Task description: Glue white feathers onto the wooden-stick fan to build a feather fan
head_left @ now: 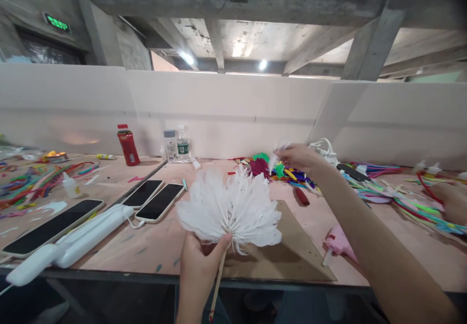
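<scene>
My left hand [200, 265] is closed around the wooden stick [220, 278] of a white feather fan [228, 207], gripping it where the feather quills meet. The fan stands spread above the table's front edge, with the stick pointing down. Stretched out toward the back of the table, my right hand [299, 156] pinches a small white feather [273, 160]. It hovers near a heap of coloured feathers and craft pieces, among them a dark red piece [259, 166] and a green piece [280, 170]. Beneath the fan lies a brown cardboard sheet [292, 246].
A pink glue gun [341, 242] lies under my right forearm. Phones [160, 202] and a long white device [93, 234] lie to the left. Bottles, including a red bottle [126, 145], stand by the partition [219, 115]. Another person's hand [452, 200] is at far right.
</scene>
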The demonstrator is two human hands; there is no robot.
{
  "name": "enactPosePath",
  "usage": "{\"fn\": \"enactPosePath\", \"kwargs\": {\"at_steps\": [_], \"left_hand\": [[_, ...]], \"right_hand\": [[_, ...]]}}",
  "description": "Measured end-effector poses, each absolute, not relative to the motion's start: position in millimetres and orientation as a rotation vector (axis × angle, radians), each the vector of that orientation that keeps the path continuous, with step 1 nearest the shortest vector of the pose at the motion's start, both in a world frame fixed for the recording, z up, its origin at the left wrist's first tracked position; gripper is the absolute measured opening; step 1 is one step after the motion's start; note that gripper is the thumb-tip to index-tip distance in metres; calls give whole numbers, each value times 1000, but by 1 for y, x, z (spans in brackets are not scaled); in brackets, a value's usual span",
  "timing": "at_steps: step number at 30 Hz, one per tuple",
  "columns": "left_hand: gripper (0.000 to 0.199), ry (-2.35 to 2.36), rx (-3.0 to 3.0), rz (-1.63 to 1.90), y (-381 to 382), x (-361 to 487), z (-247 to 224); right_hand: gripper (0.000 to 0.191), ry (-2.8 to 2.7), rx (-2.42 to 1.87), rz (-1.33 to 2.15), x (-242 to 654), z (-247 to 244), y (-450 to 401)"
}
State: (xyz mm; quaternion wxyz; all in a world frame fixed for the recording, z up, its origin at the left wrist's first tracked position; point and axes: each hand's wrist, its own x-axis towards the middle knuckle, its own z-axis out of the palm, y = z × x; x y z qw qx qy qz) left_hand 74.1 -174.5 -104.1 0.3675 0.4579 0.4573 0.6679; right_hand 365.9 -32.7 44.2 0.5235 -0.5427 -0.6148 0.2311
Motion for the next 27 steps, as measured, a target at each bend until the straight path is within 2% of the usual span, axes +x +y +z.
{"fn": "enactPosePath", "kwargs": {"at_steps": [3, 7, 11, 17, 27], "left_hand": [[43, 1145, 1117, 1599, -179, 75, -100], [34, 1058, 1049, 1517, -184, 80, -98], [35, 970, 1059, 1391, -187, 80, -103], [38, 999, 1021, 1351, -191, 79, -105], [43, 1040, 1056, 1402, -193, 86, -98]], "right_hand": [[21, -1475, -1123, 694, 345, 71, -66], [20, -1478, -752, 640, 307, 87, -129], [11, -1720, -810, 687, 277, 75, -168], [4, -1873, -972, 825, 263, 33, -153], [3, -1896, -1099, 576, 254, 14, -149]]}}
